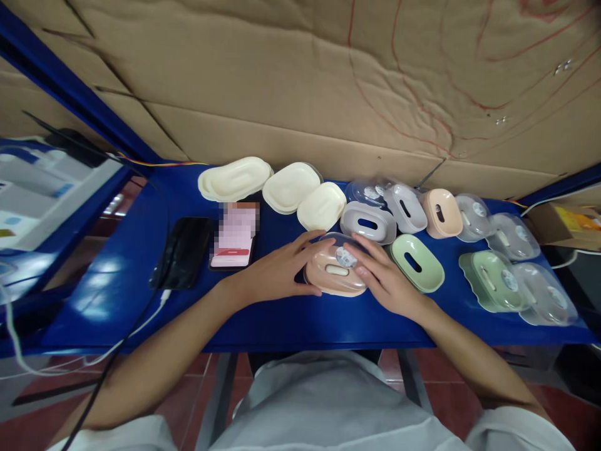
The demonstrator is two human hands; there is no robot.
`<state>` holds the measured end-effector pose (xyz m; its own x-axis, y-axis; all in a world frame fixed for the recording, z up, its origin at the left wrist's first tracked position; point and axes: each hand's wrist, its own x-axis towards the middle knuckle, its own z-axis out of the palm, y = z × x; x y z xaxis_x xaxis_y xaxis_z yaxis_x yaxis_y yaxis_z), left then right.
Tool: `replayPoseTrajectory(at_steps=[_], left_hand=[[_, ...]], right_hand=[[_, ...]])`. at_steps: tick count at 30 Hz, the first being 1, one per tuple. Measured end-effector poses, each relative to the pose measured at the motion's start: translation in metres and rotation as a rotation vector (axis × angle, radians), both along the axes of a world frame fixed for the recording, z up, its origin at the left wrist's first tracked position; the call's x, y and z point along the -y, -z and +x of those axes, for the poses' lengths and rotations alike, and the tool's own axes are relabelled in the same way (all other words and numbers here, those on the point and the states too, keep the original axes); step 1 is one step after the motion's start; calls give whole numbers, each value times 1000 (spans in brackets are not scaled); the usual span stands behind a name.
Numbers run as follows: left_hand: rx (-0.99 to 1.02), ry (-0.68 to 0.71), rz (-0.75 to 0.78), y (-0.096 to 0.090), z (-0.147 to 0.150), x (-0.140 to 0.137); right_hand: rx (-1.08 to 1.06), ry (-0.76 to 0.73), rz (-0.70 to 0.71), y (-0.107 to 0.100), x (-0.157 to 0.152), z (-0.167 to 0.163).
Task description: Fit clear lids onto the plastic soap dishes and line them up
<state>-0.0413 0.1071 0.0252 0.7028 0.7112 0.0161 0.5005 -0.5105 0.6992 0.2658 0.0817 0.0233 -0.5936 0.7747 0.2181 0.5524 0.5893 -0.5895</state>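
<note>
A peach oval soap box [323, 277] with a clear lid sits near the middle of the table's front part. Its lid bears a round sticker [346, 257], and a pale oblong piece shows below it. My left hand [282, 269] grips the box from the left, thumb low on the near side and fingers over the lid. From the right, my right hand [387, 279] is closed on the lid and side. Just beyond my right hand lies a green slotted tray [434, 269]. A grey slotted tray [347, 219] lies behind the box.
Cream oval pieces [237, 178] line the back left. Another grey tray [416, 219], a peach tray [451, 216], and several lidded boxes [547, 297] are on the right. A phone [235, 244] and black device [185, 250] with cables lie left. Cardboard [282, 75] walls the back.
</note>
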Motion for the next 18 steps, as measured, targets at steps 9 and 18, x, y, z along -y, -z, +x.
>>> replayPoseTrajectory(at_steps=[9, 18], left_hand=[[45, 13, -41, 0, 0, -1], [130, 61, -79, 9, -5, -3]], right_hand=[[195, -220, 235, 12, -1, -4], [284, -290, 410, 4, 5, -11]])
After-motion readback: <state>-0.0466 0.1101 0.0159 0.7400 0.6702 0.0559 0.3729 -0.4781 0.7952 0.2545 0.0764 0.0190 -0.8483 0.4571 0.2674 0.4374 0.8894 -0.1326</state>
